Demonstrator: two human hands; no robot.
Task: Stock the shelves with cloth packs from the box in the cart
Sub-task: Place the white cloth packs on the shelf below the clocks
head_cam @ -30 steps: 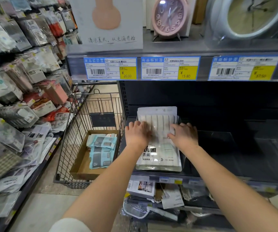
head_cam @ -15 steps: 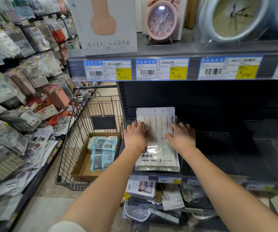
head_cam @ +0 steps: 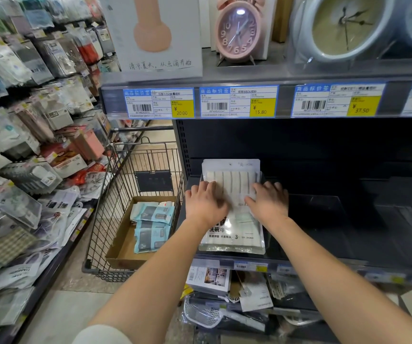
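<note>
A retail shop for household goods is shown. Along the front edge of the upper shelf (head_cam: 284, 78), printed price labels (head_cam: 159, 103) are fixed, each with a barcode and a yellow field where a price is given: ¥20.00, ¥15.80, ¥37.50. A pink alarm clock (head_cam: 237, 28) is displayed above them. On the left, many packaged goods (head_cam: 26, 120) are hung in rows. A wire shopping cart (head_cam: 135, 184) is placed in the aisle, with a cardboard box (head_cam: 121, 247) of blue cloth packs (head_cam: 151, 227) inside.

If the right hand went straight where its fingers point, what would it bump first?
Resting on the white cloth pack, the right hand would probably meet the shelf's dark back panel first; depth unclear.
</note>
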